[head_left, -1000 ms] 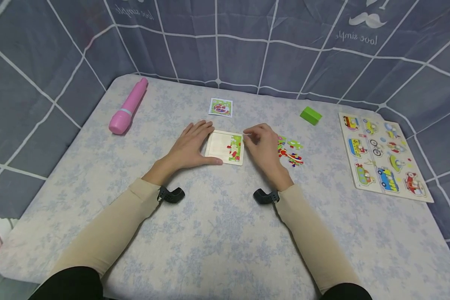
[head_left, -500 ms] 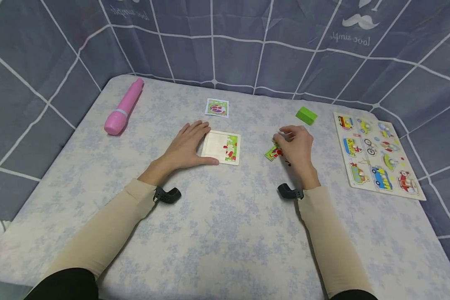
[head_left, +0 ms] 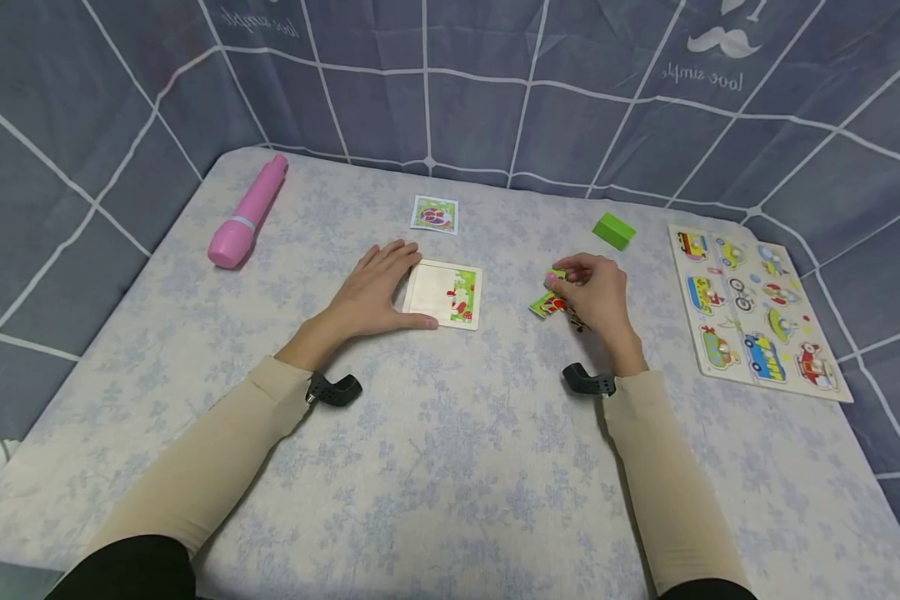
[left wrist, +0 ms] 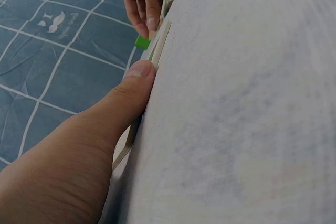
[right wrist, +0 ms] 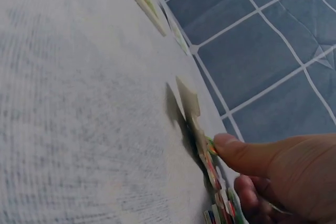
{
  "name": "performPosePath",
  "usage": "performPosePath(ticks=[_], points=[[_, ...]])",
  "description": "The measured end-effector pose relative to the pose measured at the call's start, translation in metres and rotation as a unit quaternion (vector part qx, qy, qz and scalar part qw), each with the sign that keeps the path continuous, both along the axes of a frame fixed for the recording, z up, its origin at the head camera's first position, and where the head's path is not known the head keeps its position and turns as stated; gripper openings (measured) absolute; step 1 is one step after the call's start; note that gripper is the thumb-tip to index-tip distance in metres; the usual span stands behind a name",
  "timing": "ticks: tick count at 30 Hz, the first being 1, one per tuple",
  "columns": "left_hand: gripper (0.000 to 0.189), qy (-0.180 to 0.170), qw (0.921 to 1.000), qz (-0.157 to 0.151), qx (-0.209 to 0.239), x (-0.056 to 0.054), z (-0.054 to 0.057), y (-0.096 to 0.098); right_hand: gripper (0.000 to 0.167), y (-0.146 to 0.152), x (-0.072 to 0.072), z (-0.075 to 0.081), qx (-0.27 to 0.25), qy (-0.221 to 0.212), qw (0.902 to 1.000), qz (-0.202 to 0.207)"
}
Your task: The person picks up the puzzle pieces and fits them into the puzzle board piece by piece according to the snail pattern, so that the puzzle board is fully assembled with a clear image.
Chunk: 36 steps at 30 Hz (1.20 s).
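A square wooden puzzle tray (head_left: pixel 429 300) lies on the table, with pieces of a green and red picture along its right side. My left hand (head_left: pixel 377 292) spreads over the tray's left side, fingers mostly straight; the thumb (left wrist: pixel 140 68) touches the near edge. To the right, my right hand (head_left: pixel 596 292) is over a small group of puzzle pieces (head_left: pixel 546 306). Its thumb and fingers pinch a green and pink puzzle piece (head_left: pixel 553 276). In the right wrist view, pieces (right wrist: pixel 190 109) show edge-on beside the thumb (right wrist: pixel 227 144). The hand hides part of the group.
Behind the tray lies a small picture card (head_left: pixel 435 216). A green block (head_left: pixel 613 231) sits beyond the right hand, and a wooden vehicle puzzle board (head_left: pixel 757 310) lies further right. At the back left is a pink microphone-shaped object (head_left: pixel 249 212). A grey checked curtain (head_left: pixel 480 117) borders the table.
My right hand has moved right from the tray to the loose pieces, and a green and pink piece now shows at its fingertips. My left hand stays at the tray.
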State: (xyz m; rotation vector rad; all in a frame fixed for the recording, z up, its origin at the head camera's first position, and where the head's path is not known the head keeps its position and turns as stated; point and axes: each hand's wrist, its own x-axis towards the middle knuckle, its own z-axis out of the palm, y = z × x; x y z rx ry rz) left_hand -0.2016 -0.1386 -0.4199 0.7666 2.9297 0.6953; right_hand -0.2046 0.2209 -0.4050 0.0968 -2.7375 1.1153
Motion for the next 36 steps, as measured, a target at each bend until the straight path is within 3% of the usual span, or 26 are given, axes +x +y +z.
performPosePath(ticks=[6,11,19,25,29,32,36], points=[[0.116,-0.002,1.0000,0.000,0.001,0.000,-0.001,-0.001,0.024,-0.001,0.000,0.003,-0.027,-0.027,0.9992,-0.008],[0.116,0.000,1.0000,0.001,0.001,0.000,-0.002,-0.001,0.021,-0.003,-0.001,0.005,-0.041,-0.057,0.9975,0.008],[0.116,0.003,1.0000,0.000,0.004,0.000,-0.001,-0.001,0.017,-0.017,0.000,0.012,-0.079,-0.029,0.9959,0.034],[0.116,0.002,1.0000,0.000,0.003,-0.001,-0.001,-0.002,0.022,-0.062,-0.007,0.016,-0.162,-0.041,0.9838,0.066],[0.116,0.002,1.0000,0.002,0.003,0.000,-0.003,-0.002,0.020,-0.102,-0.012,0.010,-0.181,-0.050,0.9791,0.079],[0.115,0.001,1.0000,0.002,0.004,0.000,-0.003,-0.002,0.016,-0.127,-0.015,0.007,-0.177,-0.048,0.9795,0.084],[0.115,0.003,1.0000,0.001,0.000,-0.001,-0.003,-0.001,0.014,-0.150,-0.017,0.007,-0.130,-0.031,0.9872,0.086]])
